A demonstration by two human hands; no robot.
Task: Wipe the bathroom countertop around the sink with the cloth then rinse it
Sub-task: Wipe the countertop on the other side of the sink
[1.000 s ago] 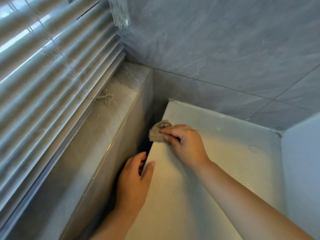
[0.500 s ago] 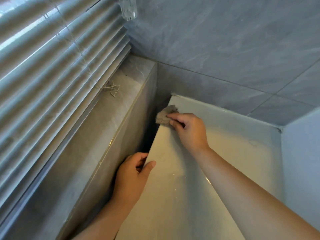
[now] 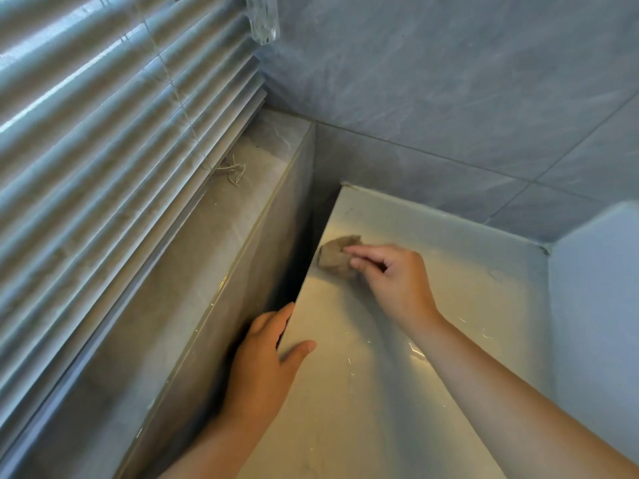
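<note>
Right hand [image 3: 397, 281] pinches the cloth [image 3: 335, 259] beside the counter [image 3: 380, 392]'s left edge, gripped by the left hand [image 3: 262, 368]; overshooting may drop it down the gap [image 3: 300, 261].

Left: slatted window blind [image 3: 103, 115], set at a slant, with pale daylight between the slats. Top centre: clear plastic wand [image 3: 263, 22] hanging beside the blind. Below the blind: glossy grey stone ledge [image 3: 166, 288], with a loose tangle of blind cord [image 3: 237, 172] near its far end. Back: grey marbled wall tiles [image 3: 449, 81], large, with thin grout lines. Right: plain pale-blue panel [image 3: 594, 323] meeting the tiles at a corner
</note>
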